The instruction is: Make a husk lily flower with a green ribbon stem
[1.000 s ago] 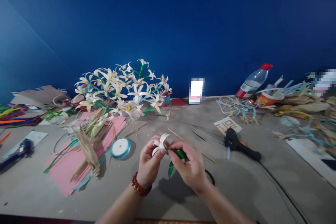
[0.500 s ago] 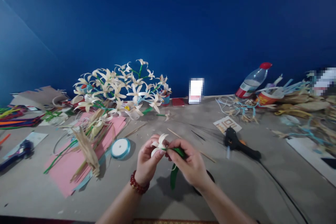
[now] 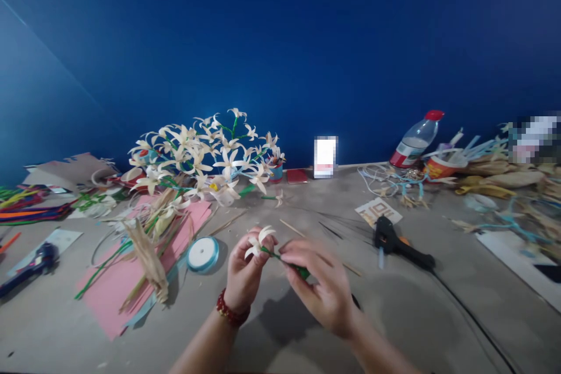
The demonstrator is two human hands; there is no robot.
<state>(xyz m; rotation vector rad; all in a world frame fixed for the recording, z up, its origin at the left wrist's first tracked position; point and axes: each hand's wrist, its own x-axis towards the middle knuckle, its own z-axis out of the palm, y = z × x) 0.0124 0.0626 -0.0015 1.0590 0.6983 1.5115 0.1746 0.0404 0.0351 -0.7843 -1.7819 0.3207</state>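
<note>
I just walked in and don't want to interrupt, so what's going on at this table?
A person is working on a white flower with both bare hands. The left hand holds it near its petals, while the right hand pinches its green stem. Beyond the hands, to the left, is a bunch of similar white flowers. A blue-rimmed spool lies left of the hands, and a black glue gun lies to their right.

Two hands (image 3: 244,274) (image 3: 322,283); one bottle (image 3: 415,141); one blue spool (image 3: 202,253)
</note>
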